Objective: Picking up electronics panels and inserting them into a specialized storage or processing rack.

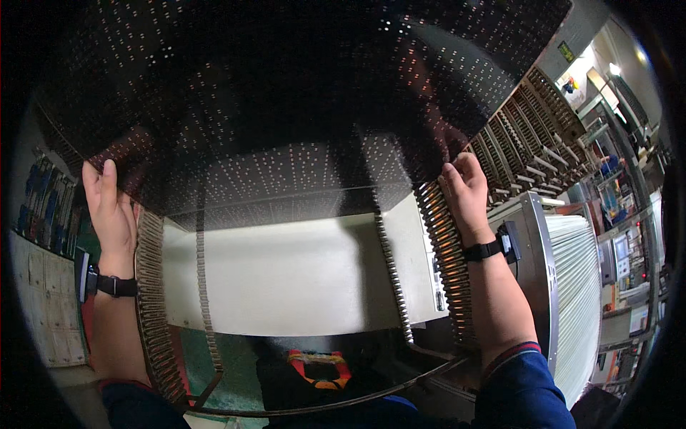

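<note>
A large glossy black panel (279, 93), covered in rows of small pale dots, fills the upper view and mirrors my arms. My left hand (113, 207) grips its left edge, with the thumb and fingertips at the border. At the opposite edge my right hand (468, 191) is closed in a pinch on the panel. Below it is a rack with a ribbed left rail (151, 300) and a ribbed right rail (446, 250). Two thinner ribbed strips, the left one (203, 279) and the right one (391, 275), run between the rails. The panel's far edge lies outside the view.
A white surface (286, 279) lies behind the strips. Ribbed racks (532, 136) stand at the right, near a grey-framed stack of pale sheets (575, 300). Slotted dark units (46, 207) sit at the left. A curved metal bar (314, 411) crosses below, near a red-orange object (321, 382).
</note>
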Available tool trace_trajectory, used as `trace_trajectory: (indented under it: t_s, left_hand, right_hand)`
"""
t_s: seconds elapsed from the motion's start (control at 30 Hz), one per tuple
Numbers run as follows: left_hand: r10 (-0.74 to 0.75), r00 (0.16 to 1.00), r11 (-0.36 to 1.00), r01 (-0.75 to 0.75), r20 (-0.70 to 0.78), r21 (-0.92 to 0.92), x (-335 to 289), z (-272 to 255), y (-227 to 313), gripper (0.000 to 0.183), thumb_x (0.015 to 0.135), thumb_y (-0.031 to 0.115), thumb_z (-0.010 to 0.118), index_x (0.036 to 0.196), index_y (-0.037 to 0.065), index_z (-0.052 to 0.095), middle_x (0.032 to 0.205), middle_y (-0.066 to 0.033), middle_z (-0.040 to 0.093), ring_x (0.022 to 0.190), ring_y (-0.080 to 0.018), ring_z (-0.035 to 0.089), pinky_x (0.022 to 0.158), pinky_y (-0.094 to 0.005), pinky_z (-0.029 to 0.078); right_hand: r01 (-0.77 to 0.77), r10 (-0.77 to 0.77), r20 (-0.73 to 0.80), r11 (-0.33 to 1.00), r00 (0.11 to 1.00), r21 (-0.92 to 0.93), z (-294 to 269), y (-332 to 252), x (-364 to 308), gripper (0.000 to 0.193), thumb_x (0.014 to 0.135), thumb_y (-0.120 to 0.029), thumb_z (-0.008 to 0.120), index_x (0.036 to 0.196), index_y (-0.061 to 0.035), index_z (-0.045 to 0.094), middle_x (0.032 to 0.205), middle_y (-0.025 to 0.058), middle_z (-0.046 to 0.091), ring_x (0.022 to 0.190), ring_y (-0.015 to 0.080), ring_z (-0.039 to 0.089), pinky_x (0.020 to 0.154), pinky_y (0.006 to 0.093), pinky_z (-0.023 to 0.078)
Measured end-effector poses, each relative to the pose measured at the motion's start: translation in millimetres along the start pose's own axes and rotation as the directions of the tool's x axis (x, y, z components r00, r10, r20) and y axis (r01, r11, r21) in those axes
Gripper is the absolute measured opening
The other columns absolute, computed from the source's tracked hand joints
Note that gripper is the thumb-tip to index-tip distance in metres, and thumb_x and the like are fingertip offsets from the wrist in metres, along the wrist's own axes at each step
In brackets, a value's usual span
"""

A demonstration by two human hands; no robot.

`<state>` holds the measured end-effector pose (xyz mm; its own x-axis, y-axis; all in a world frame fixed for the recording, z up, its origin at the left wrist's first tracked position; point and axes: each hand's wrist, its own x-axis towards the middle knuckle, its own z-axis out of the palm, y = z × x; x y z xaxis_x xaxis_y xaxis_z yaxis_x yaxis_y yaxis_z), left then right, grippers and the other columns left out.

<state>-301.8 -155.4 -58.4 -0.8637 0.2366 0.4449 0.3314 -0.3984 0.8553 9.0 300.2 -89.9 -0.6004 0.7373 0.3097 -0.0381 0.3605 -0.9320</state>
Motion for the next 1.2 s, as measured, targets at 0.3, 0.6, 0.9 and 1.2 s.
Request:
trace_trajectory:
  t_s: [0.3,0.6,0.9,1.2]
  left_hand:
    - [0.089,0.996,0.989,-0.088,-0.002,0.12,0.7,15.1,1.7,0.058,0.107,0.023,0.054,0.155,0.003,0.027,0.145,-0.0146,0.048,0.13,-0.0252,0.052,0.109,-0.0397,0.043]
    - [0.149,0.982,0.985,-0.157,0.112,0.072,1.8,32.3,-0.4,0.05,0.104,0.015,0.054,0.148,0.001,0.036,0.143,-0.0116,0.051,0.129,-0.0195,0.049,0.112,-0.0362,0.038]
    - [-0.399,0.879,0.695,0.104,0.262,0.711,-1.7,-32.3,9.1,0.055,0.098,0.03,0.065,0.143,0.003,0.048,0.132,-0.0084,0.061,0.118,-0.0165,0.054,0.102,-0.0335,0.043]
    - [-0.238,0.963,0.755,0.102,0.126,0.648,-20.0,4.5,25.6,0.051,0.09,0.018,0.075,0.134,0.001,0.057,0.121,-0.009,0.066,0.107,-0.0177,0.061,0.095,-0.0304,0.047]
  right_hand:
    - [0.074,-0.074,-0.002,0.997,0.997,-0.027,-7.4,-2.8,-1.3,0.011,0.099,-0.007,0.063,0.105,-0.0032,0.056,0.09,-0.0017,0.056,0.077,0.0048,0.052,0.066,0.0214,0.046]
    - [0.023,-0.022,-0.087,1.0,0.996,0.014,-27.2,15.8,-0.2,0.027,0.102,-0.003,0.055,0.128,-0.0045,0.05,0.114,-0.0006,0.053,0.097,0.0071,0.05,0.087,0.025,0.049]
    - [-0.243,0.263,0.173,0.962,0.949,-0.126,-94.6,-21.6,-1.2,0.026,0.103,-0.03,0.057,0.117,-0.0086,0.061,0.1,-0.0014,0.06,0.09,0.0078,0.055,0.082,0.0221,0.042]
    - [-0.608,0.513,0.397,0.777,0.761,0.164,-85.0,-43.1,-60.9,0.047,0.103,-0.045,0.054,0.13,-0.0077,0.054,0.111,0.0026,0.066,0.097,0.0128,0.061,0.088,0.0273,0.047]
